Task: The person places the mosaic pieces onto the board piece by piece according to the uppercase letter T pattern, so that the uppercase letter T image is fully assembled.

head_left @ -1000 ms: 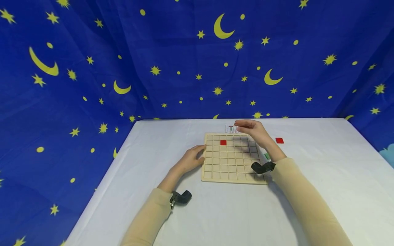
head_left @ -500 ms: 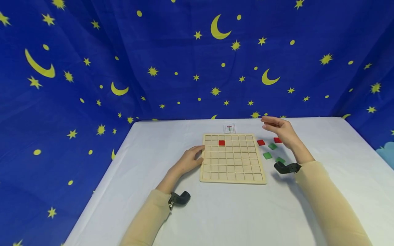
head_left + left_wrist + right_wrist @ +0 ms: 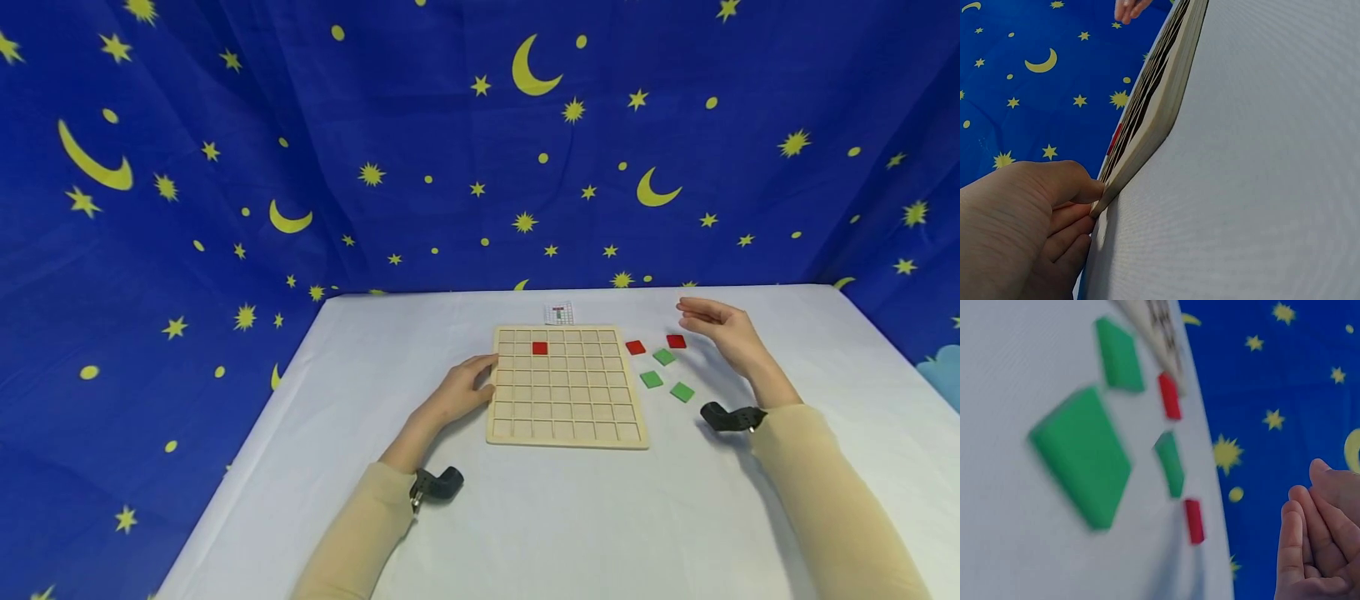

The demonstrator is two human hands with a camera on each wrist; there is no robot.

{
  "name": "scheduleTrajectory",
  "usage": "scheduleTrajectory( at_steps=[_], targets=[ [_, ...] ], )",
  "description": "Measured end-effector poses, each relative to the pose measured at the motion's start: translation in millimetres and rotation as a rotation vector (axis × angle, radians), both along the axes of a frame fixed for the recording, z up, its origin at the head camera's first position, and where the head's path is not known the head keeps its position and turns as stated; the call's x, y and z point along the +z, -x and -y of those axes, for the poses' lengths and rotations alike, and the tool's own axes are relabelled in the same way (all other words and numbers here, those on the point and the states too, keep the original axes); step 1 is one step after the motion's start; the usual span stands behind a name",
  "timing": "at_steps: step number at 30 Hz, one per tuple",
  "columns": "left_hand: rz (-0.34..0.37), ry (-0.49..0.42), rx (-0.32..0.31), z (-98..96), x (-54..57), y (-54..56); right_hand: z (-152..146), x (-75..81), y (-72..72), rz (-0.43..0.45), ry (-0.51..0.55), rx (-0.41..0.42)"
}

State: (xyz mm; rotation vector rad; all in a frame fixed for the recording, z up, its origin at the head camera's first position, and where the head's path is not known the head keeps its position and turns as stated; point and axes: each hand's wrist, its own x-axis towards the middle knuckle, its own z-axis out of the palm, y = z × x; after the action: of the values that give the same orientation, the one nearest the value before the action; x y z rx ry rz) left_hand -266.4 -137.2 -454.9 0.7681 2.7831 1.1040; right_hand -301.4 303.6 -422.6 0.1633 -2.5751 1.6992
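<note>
My left hand (image 3: pixel 459 390), thumb and fingers apart, touches left edge of grid board (image 3: pixel 564 392); my right hand (image 3: pixel 723 330), fingers together, hovers right of board. Red tile (image 3: pixel 540 348) inside board; loose red tiles (image 3: pixel 636 347), green tiles (image 3: pixel 652 379) right of it.

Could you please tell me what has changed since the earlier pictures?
The bare right hand moved rightward from over the square wooden grid board to the right of the loose green square tiles. The bare left hand still holds the board's left edge; the board's red square tile stayed put.
</note>
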Motion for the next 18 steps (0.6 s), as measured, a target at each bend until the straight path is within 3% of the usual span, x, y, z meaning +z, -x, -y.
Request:
scheduleTrajectory(
  at_steps=[10, 18],
  targets=[
    [-0.035, -0.013, -0.021, 1.1, -1.4, -1.5, -11, -25.4, 2.6, 0.067, -0.133, -0.025],
    [0.006, -0.007, -0.002, 0.7, 0.7, -0.8, -10, -32.6, 4.5, 0.074, -0.212, -0.029]
  ],
)
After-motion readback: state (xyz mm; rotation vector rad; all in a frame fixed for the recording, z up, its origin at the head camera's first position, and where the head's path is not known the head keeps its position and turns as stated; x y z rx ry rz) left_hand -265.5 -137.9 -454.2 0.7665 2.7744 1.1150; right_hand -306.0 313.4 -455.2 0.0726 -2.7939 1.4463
